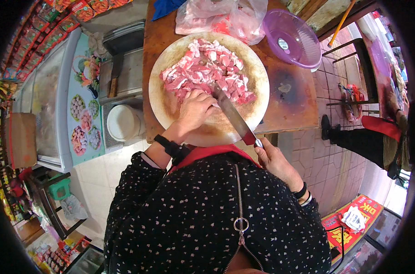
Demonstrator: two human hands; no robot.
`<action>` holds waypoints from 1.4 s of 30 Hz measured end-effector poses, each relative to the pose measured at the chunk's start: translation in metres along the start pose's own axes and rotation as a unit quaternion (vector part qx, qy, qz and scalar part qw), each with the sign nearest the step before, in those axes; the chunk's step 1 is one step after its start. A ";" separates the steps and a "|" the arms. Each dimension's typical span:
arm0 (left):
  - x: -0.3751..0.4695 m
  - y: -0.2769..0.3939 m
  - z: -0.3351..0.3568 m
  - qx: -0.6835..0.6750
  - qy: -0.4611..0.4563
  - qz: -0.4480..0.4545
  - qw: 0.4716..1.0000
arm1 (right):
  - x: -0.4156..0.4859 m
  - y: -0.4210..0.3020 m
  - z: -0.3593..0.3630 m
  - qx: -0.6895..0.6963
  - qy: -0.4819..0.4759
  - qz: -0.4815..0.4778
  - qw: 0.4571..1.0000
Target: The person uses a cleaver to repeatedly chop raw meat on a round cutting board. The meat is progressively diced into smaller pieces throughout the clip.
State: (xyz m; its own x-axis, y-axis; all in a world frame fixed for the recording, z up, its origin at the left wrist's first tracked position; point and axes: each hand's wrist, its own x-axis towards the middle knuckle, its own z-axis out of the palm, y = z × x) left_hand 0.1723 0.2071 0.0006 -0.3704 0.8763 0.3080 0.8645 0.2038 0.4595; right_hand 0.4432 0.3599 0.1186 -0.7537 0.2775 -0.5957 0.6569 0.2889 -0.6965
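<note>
A heap of raw meat pieces (207,68) lies on a round chopping board (159,96) on the wooden table. My left hand (196,108) rests at the near edge of the heap, its fingers bent over a small piece of meat close to the blade. In my right hand (276,159) is the handle of a long-bladed kitchen knife (234,115). The blade slants over the board's near right part, with its tip touching or just above the meat; which of these I cannot tell.
Plastic bags (224,17) lie beyond the board, and a purple plastic basin (293,39) stands at the far right of the wooden table (289,114). A cleaver (115,75) lies left on a metal surface, near a white bucket (123,122). Another person (361,140) stands at the right.
</note>
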 end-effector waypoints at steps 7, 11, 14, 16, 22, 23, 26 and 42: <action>0.002 0.001 0.015 0.045 -0.008 -0.004 0.999 | 0.023 -0.001 0.010 -0.007 0.019 -0.064 0.998; 0.005 0.004 0.013 0.048 -0.004 0.000 0.999 | 0.049 -0.001 0.016 -0.013 0.040 -0.142 0.989; 0.010 0.004 0.008 0.040 -0.002 0.013 0.999 | 0.043 0.003 0.012 -0.019 0.020 -0.073 0.997; 0.013 0.003 0.004 0.029 0.001 0.005 1.000 | 0.023 0.007 0.002 -0.018 0.013 -0.047 0.999; 0.002 -0.002 -0.021 -0.150 0.054 -0.052 0.986 | -0.009 0.011 -0.017 -0.010 0.021 0.025 0.999; -0.002 -0.004 -0.027 -0.174 0.075 -0.074 0.979 | -0.006 0.010 -0.015 0.006 0.034 0.007 0.999; -0.020 -0.012 -0.047 -0.125 0.060 -0.067 0.988 | 0.009 0.009 -0.005 -0.024 0.096 -0.037 0.994; -0.023 -0.012 -0.024 0.111 -0.005 -0.015 0.994 | 0.024 0.003 0.001 0.116 0.051 -0.064 0.990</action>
State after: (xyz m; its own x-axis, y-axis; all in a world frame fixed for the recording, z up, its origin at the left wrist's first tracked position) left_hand 0.1617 0.1741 0.0081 -0.3943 0.8726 0.2882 0.9074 0.3201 0.2722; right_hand 0.4274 0.3665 0.1018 -0.8164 0.3466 -0.4619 0.5252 0.1132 -0.8434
